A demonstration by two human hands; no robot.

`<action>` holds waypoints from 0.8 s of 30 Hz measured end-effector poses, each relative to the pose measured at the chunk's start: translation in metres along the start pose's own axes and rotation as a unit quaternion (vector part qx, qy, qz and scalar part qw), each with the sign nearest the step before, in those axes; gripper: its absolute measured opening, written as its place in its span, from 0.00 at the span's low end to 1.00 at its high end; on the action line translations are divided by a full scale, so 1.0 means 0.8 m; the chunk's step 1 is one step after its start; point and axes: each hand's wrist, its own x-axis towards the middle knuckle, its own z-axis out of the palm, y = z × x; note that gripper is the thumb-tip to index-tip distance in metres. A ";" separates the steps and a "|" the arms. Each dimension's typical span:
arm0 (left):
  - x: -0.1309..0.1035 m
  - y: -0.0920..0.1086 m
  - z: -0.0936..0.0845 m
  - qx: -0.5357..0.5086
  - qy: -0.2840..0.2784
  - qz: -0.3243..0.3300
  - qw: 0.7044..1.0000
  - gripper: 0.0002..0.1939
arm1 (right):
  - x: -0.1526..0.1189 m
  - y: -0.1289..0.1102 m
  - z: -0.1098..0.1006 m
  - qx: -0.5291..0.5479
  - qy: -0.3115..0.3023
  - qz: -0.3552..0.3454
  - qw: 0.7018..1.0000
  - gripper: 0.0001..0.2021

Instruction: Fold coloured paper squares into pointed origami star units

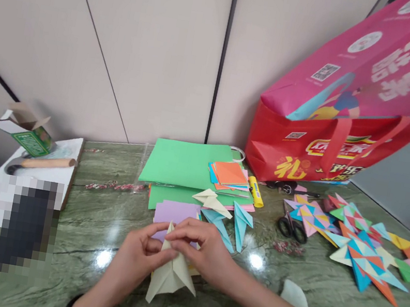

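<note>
Matt paper fold [172,274] — glossy stone table [99,220]

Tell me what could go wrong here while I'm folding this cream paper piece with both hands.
Both hands, left hand and right hand, pinch the cream paper piece near its top point, so a hard squeeze might crush or skew that tip. The finished blue folded pieces lie just beyond your fingers and could get knocked or flattened. The scissors sit to the right, where a reaching right arm might catch them.

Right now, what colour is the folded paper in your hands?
Pale cream-yellow folded paper, held by both hands; head view.
</note>
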 end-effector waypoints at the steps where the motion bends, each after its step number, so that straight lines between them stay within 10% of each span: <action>1: 0.001 0.000 0.000 0.005 0.004 0.001 1.000 0.31 | 0.000 0.000 0.000 0.000 -0.002 0.001 1.000 0.07; 24: -0.003 0.007 0.004 -0.009 -0.029 -0.010 0.999 0.30 | -0.001 -0.008 0.002 0.046 0.000 0.053 0.998 0.03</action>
